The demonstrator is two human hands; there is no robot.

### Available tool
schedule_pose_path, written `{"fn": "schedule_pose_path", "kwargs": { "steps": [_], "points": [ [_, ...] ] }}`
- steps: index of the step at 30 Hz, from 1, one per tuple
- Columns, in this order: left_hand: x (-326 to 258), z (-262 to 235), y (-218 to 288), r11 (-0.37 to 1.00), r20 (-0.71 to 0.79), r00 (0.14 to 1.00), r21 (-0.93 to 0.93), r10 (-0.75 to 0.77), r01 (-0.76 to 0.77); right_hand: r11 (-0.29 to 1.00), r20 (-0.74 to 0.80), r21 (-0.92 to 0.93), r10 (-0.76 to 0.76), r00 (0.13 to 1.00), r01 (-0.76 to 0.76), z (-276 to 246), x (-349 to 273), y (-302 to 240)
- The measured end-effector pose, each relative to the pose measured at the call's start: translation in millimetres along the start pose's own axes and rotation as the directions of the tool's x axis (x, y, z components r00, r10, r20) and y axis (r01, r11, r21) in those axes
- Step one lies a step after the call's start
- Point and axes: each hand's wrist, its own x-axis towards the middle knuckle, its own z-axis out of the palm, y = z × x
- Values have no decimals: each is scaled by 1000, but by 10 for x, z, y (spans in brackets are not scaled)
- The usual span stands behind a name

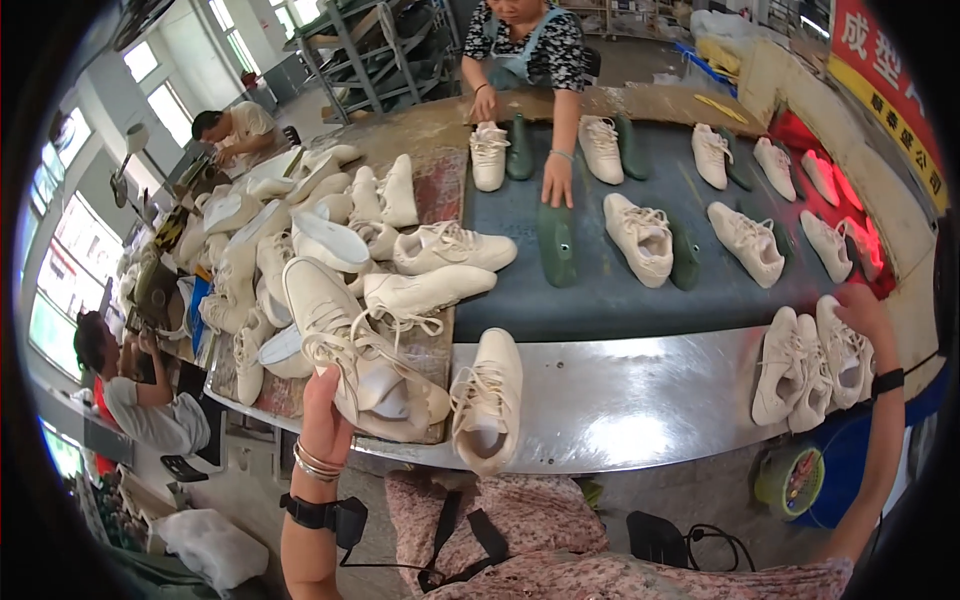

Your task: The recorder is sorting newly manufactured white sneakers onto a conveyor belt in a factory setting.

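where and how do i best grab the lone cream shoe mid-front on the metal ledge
Likely best by the heel collar, coming from the near side and above. The cream shoe stands sole down, toe pointing away, so its ankle opening lies at the near end, offering a rim to pinch.

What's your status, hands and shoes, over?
Left hand holding cream shoe. Right hand touching rightmost shoe of three on metal edge. Between hands: one lone shoe.
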Motion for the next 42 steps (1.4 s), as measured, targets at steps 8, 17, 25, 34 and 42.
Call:
{"fn": "schedule_pose_path", "kwargs": {
  "steps": [8, 17, 25, 34, 42],
  "points": [
    [323, -937, -193, 964, 8, 999, -266, -31, 32, 870, 540, 274, -492, 683, 410, -415, 1703, -4099],
    [461, -1647, -694, 918, -167, 980, -395, -109, 35, 609, 414, 616, -790, 452, 500, 503, 2363, -5953],
    [630, -1627, -581, 878, -117, 988, -477, -105, 37, 263, 282, 959, -890, 357, -101, 215, 1908, -7246],
    [1118, -2439, -145, 853, 10, 966, 468, 257, -232, 182, 299, 954, -484, 823, -240, 662, 1866, -7335],
    [2825, -5957, 444, 26, -327, 743, 922, 584, 385, 292, 339, 927, -391, 856, -234, 1265, 1947, -7405]
  ]
}}
